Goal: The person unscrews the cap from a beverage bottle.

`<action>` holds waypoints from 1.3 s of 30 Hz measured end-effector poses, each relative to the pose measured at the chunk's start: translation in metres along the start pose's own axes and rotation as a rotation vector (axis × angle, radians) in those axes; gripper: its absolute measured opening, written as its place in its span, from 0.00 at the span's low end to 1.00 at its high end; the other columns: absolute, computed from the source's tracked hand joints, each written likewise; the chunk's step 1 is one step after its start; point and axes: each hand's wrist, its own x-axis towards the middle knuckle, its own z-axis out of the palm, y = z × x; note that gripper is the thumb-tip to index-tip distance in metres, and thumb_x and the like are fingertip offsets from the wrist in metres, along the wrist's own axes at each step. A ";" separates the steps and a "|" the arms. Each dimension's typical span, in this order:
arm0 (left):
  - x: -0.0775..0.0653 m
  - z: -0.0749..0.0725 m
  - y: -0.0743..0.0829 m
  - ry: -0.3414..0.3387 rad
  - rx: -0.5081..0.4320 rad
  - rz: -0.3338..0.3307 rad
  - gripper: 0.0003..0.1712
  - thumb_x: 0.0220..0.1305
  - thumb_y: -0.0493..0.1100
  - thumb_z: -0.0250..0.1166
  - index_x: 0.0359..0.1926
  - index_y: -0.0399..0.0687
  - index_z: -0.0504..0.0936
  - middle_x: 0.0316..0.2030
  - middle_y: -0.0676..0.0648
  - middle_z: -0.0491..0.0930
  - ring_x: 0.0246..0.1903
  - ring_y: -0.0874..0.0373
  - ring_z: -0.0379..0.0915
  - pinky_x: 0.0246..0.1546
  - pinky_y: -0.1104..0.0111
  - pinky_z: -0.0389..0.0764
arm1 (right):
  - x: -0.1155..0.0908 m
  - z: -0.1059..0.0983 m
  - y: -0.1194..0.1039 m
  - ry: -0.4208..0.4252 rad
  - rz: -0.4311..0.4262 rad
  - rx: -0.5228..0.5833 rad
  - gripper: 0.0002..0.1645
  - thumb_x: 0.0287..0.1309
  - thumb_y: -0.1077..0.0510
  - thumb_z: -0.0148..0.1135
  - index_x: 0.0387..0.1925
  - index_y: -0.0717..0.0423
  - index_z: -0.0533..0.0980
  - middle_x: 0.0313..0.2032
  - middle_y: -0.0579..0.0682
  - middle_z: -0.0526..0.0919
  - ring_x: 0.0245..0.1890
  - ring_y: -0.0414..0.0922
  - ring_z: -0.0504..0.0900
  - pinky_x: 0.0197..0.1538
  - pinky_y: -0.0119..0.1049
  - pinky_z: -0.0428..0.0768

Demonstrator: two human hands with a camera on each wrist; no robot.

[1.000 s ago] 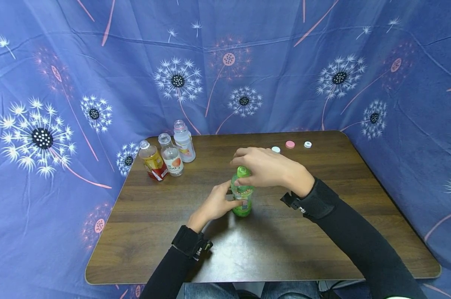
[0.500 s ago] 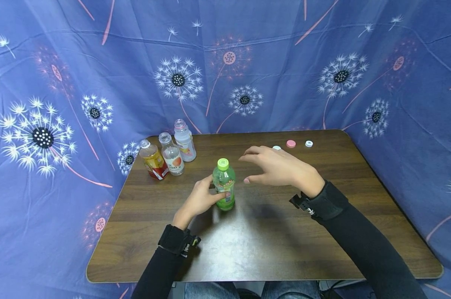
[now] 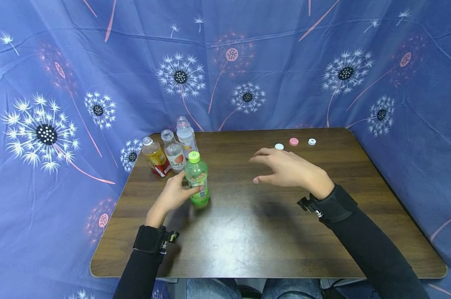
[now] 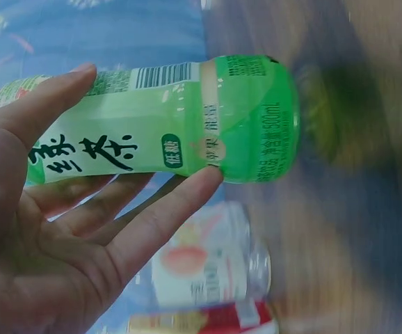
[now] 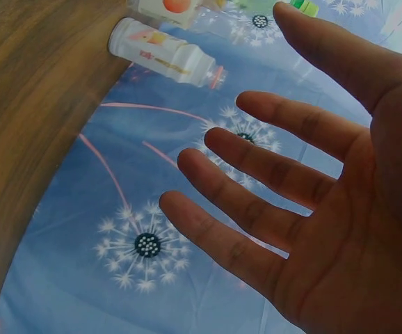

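Note:
In the head view my left hand [image 3: 168, 196] grips a green tea bottle [image 3: 197, 177] by its side, thumb across the front. The bottle is upright with its light-green cap [image 3: 194, 157] on. Its label and base show in the left wrist view, where the fingers [image 4: 163, 216] curl under it; whether the base touches the table I cannot tell. My right hand [image 3: 290, 169] hovers over the table with spread, relaxed fingers and holds nothing. Just behind the green bottle stand three uncapped bottles: one with a yellow-red label [image 3: 156, 158], a clear peach one [image 3: 174, 153], and a whitish one [image 3: 187, 137].
Three loose caps lie near the table's back edge: a white one [image 3: 279, 146] close behind my right hand, a pink one [image 3: 293, 141] and a small white one [image 3: 312, 141]. A blue dandelion cloth [image 3: 218, 99] hangs around the brown wooden table [image 3: 229, 241].
My right hand has come off the green bottle's cap and shifted slightly right. My left hand has carried the bottle leftward, close to the other bottles.

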 end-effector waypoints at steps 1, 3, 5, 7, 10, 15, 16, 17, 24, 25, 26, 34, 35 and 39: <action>-0.003 -0.006 -0.002 0.004 0.005 -0.005 0.34 0.60 0.55 0.74 0.64 0.51 0.74 0.57 0.42 0.83 0.58 0.42 0.80 0.57 0.48 0.81 | -0.001 0.000 0.001 -0.002 0.004 0.005 0.35 0.61 0.36 0.68 0.66 0.42 0.75 0.64 0.47 0.75 0.60 0.47 0.80 0.56 0.49 0.81; -0.008 -0.016 -0.007 0.007 0.020 -0.017 0.35 0.60 0.55 0.74 0.64 0.50 0.74 0.57 0.41 0.83 0.58 0.40 0.80 0.56 0.47 0.81 | -0.003 0.002 0.004 -0.009 0.016 0.013 0.35 0.61 0.36 0.67 0.66 0.42 0.75 0.65 0.46 0.75 0.60 0.47 0.80 0.56 0.49 0.81; -0.014 -0.026 -0.012 0.005 0.029 -0.033 0.37 0.60 0.56 0.74 0.66 0.49 0.73 0.58 0.40 0.82 0.58 0.39 0.80 0.56 0.46 0.81 | -0.006 0.004 0.007 -0.014 0.025 0.021 0.35 0.61 0.36 0.67 0.67 0.41 0.74 0.65 0.46 0.74 0.61 0.48 0.79 0.56 0.50 0.81; -0.018 -0.034 -0.016 0.006 0.048 -0.047 0.38 0.61 0.58 0.73 0.67 0.49 0.72 0.59 0.40 0.82 0.59 0.38 0.79 0.56 0.46 0.81 | -0.008 0.006 0.011 -0.016 0.034 0.027 0.35 0.61 0.36 0.67 0.67 0.41 0.74 0.66 0.46 0.74 0.62 0.48 0.79 0.57 0.50 0.81; -0.024 -0.044 -0.025 0.020 0.059 -0.072 0.39 0.61 0.59 0.72 0.67 0.49 0.71 0.59 0.39 0.81 0.59 0.38 0.78 0.56 0.45 0.80 | -0.011 0.010 0.018 -0.011 0.039 0.023 0.35 0.61 0.35 0.67 0.67 0.40 0.74 0.65 0.46 0.74 0.63 0.48 0.78 0.58 0.51 0.80; -0.031 -0.054 -0.040 0.051 0.068 -0.103 0.38 0.60 0.60 0.72 0.65 0.47 0.73 0.59 0.38 0.81 0.60 0.38 0.78 0.58 0.45 0.79 | -0.016 0.014 0.027 -0.017 0.059 0.040 0.36 0.61 0.35 0.67 0.67 0.40 0.74 0.65 0.47 0.74 0.64 0.49 0.77 0.58 0.53 0.80; -0.032 -0.056 -0.043 0.056 0.071 -0.109 0.39 0.60 0.61 0.72 0.65 0.47 0.73 0.59 0.38 0.81 0.60 0.38 0.77 0.59 0.45 0.79 | -0.017 0.014 0.028 -0.022 0.066 0.047 0.36 0.61 0.35 0.67 0.67 0.40 0.74 0.65 0.47 0.74 0.64 0.49 0.77 0.59 0.53 0.80; -0.033 -0.058 -0.046 0.060 0.068 -0.115 0.39 0.60 0.61 0.72 0.65 0.47 0.73 0.59 0.38 0.81 0.60 0.37 0.78 0.58 0.45 0.79 | -0.019 0.015 0.030 -0.026 0.072 0.054 0.36 0.61 0.35 0.67 0.67 0.40 0.73 0.65 0.47 0.74 0.64 0.49 0.76 0.59 0.54 0.80; -0.045 -0.075 -0.064 0.130 0.061 -0.121 0.36 0.63 0.58 0.71 0.64 0.43 0.73 0.56 0.35 0.82 0.55 0.37 0.81 0.54 0.47 0.82 | -0.029 0.022 0.047 -0.024 0.109 0.060 0.36 0.61 0.35 0.67 0.67 0.42 0.74 0.66 0.49 0.75 0.63 0.52 0.78 0.58 0.57 0.79; -0.047 -0.078 -0.066 0.145 0.069 -0.123 0.35 0.63 0.57 0.71 0.63 0.43 0.74 0.55 0.35 0.82 0.54 0.38 0.81 0.53 0.48 0.82 | -0.031 0.023 0.049 -0.022 0.117 0.062 0.36 0.61 0.35 0.67 0.66 0.42 0.74 0.65 0.48 0.75 0.63 0.52 0.78 0.58 0.57 0.79; -0.049 -0.080 -0.068 0.158 0.078 -0.123 0.35 0.64 0.57 0.71 0.63 0.42 0.74 0.55 0.34 0.83 0.54 0.38 0.81 0.53 0.49 0.82 | -0.033 0.024 0.051 -0.018 0.121 0.065 0.36 0.60 0.35 0.67 0.66 0.42 0.74 0.65 0.49 0.76 0.62 0.52 0.79 0.58 0.58 0.79; -0.070 -0.098 -0.079 0.216 0.082 -0.188 0.37 0.66 0.58 0.68 0.66 0.40 0.71 0.56 0.30 0.81 0.54 0.34 0.80 0.47 0.53 0.82 | -0.044 0.028 0.062 -0.027 0.168 0.099 0.36 0.61 0.36 0.68 0.67 0.45 0.74 0.65 0.50 0.75 0.63 0.52 0.78 0.60 0.56 0.79; -0.072 -0.099 -0.081 0.225 0.086 -0.199 0.37 0.66 0.59 0.68 0.65 0.40 0.71 0.56 0.30 0.80 0.55 0.34 0.79 0.47 0.53 0.82 | -0.045 0.029 0.063 -0.026 0.169 0.103 0.36 0.61 0.36 0.67 0.67 0.45 0.74 0.65 0.50 0.75 0.63 0.52 0.78 0.60 0.56 0.78; -0.080 -0.103 -0.088 0.255 0.088 -0.226 0.37 0.67 0.59 0.67 0.65 0.37 0.71 0.58 0.29 0.79 0.57 0.32 0.76 0.50 0.47 0.80 | -0.048 0.030 0.067 -0.004 0.162 0.105 0.35 0.61 0.37 0.68 0.66 0.46 0.75 0.63 0.49 0.77 0.62 0.52 0.78 0.59 0.55 0.79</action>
